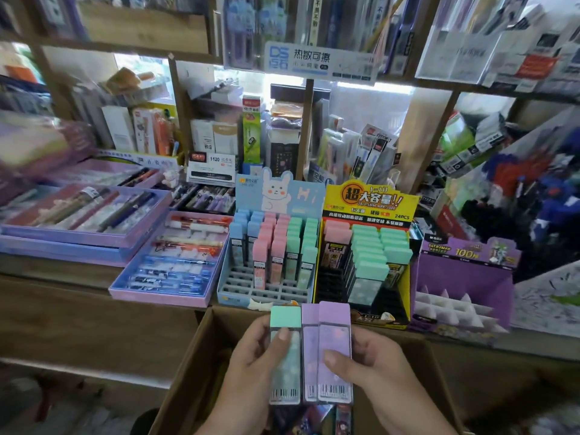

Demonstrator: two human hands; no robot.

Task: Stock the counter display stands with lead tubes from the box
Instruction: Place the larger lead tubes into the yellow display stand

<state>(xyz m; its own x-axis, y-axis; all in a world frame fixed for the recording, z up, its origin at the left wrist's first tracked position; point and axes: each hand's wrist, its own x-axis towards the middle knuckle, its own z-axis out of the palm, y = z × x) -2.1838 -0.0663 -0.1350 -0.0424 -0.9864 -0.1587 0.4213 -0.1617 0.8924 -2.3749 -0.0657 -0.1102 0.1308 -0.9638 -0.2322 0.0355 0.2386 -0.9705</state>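
Above the open cardboard box (201,350) I hold three lead tubes side by side. My left hand (251,372) grips a green-capped tube (285,356), thumb on its front. My right hand (373,368) grips two purple-capped tubes (332,350), thumb across the nearer one. Three display stands sit on the counter beyond: a blue rabbit stand (266,287) with blue, pink and green tubes and bare front slots, a yellow-and-black stand (405,277) holding mostly green tubes, and a purple stand (464,277) with white dividers and no tubes visible.
Lilac trays of pens (169,265) lie on the counter to the left. Wooden shelves (304,133) packed with stationery boxes rise behind the stands. More packets lie in the box under my hands. A slanted rack of pens (518,189) stands at the right.
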